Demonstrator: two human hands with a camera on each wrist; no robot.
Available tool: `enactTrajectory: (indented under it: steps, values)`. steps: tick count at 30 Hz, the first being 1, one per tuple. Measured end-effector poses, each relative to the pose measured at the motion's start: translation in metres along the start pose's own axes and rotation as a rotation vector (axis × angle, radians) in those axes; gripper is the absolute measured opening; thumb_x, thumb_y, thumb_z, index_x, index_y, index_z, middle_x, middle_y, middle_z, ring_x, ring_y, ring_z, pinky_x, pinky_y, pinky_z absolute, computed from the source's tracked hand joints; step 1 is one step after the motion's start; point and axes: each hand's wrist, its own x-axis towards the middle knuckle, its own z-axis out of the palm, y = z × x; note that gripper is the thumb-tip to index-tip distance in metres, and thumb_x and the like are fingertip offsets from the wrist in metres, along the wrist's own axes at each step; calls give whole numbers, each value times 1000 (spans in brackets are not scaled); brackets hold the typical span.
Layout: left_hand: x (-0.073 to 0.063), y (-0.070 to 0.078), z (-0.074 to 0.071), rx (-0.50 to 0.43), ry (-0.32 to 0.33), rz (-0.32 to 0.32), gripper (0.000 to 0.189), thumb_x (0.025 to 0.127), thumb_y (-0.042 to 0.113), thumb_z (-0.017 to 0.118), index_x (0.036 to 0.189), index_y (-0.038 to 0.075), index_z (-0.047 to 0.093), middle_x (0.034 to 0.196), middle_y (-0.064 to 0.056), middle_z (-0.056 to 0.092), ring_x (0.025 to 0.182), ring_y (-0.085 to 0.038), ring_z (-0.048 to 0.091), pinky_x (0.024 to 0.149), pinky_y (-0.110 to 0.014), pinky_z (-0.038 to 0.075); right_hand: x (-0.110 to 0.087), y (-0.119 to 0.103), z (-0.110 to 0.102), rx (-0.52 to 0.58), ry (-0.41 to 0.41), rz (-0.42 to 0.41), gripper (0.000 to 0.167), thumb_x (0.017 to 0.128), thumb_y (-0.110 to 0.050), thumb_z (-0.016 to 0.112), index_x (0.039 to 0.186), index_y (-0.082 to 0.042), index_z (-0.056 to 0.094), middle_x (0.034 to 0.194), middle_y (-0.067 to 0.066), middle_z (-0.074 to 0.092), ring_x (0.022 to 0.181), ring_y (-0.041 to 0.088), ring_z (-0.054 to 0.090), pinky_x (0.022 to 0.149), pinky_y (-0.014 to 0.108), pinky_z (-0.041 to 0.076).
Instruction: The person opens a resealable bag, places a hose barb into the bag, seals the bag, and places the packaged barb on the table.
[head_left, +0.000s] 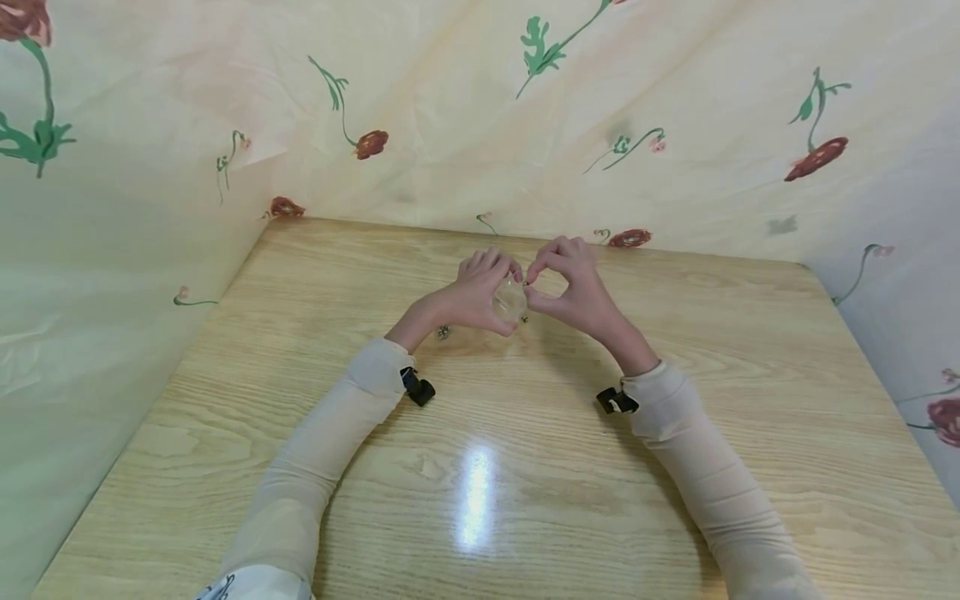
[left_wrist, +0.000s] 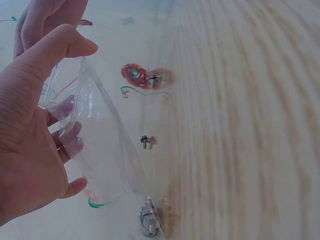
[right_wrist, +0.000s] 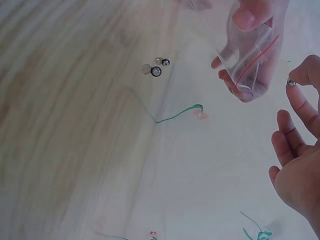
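Note:
My left hand (head_left: 472, 293) grips a clear plastic zip bag (head_left: 510, 302) with a red line along its mouth, the thumb on one side and fingers on the other. Close beside the bag, my right hand (head_left: 576, 293) pinches a small metal screw-like piece (right_wrist: 290, 82) between thumb and forefinger. On the table below lies a small metal piece (head_left: 525, 319), under the gap between the hands. A cluster of small metal fittings (head_left: 443, 332) sits near my left wrist. In the left wrist view, one small bolt (left_wrist: 145, 141) stands near the bag's edge.
The wood-grain table (head_left: 480, 433) spreads beneath both arms. A flowered cloth (head_left: 450, 108) hangs behind the far edge and at both sides. Black camera straps (head_left: 417, 387) sit at my wrists, and a bright light reflection (head_left: 474, 500) shows on the near tabletop.

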Motion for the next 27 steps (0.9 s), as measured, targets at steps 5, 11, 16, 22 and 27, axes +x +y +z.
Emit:
enactTrajectory:
  steps: [5,11,16,22,27]
  values:
    - [-1,0,0,-3,8,3,68,77,40,78,130,18,42,131,-6,36,114,-26,31,98,-46,27,-1,-2,4,-9,2,-13,9,78,-3,75,82,-10,70,99,16,59,93,33,42,90,47,25]
    - [0,-1,0,15,5,5,71,77,41,77,133,16,42,131,-6,36,116,-27,32,100,-47,27,-2,-3,7,-5,-2,8,10,79,-3,74,83,-11,70,101,15,59,99,36,43,96,56,23]
    - [0,-1,-1,10,-4,5,71,77,40,76,134,17,42,132,-7,36,116,-26,31,100,-47,27,-3,-4,9,-1,-14,8,9,80,-3,74,84,-11,71,102,15,59,102,37,43,98,59,21]
    - [-1,-1,-2,2,-5,11,67,77,39,75,132,18,42,129,-6,35,113,-26,31,96,-44,26,-4,-3,12,3,-32,8,10,81,-3,74,84,-12,71,104,15,59,102,36,42,98,59,20]
    - [-2,0,-2,-1,1,8,64,76,38,74,129,19,42,126,-4,35,111,-26,30,94,-44,25,-5,-4,13,10,-55,25,12,82,-3,74,85,-14,71,105,14,58,100,33,40,94,58,19]
